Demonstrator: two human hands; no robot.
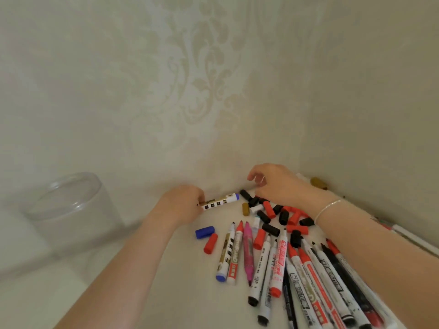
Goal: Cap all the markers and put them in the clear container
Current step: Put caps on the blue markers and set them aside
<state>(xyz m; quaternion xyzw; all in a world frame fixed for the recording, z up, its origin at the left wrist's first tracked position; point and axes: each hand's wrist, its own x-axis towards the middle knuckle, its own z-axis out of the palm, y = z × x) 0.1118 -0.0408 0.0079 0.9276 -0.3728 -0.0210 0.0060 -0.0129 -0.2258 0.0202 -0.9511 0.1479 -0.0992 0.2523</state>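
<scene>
From the head camera, the job looks like it has only just begun. The clear container (pixel 71 214) stands at the left on the white table (pixel 180 293), well apart from the pens, and I can see nothing inside it.

The left hand (pixel 183 203) has its fingers curled round one marker (pixel 222 201). That marker has a blue end pointing toward the right hand, and it lies low over the table near the wall.

The right hand (pixel 275 184) reaches over the pile of loose caps (pixel 280 213), black and red ones, with fingers bent. I cannot tell if it is pinching a cap yet.

A blue cap (pixel 205 232) and a red cap (pixel 210 243) lie by themselves, just beside the row of open markers (pixel 285 269). Most of those pens show bare tips, so nearly all the capping and putting away is left to do.

The pens have printing on their sides, but it is too blurry to read. No brand can be made out.
</scene>
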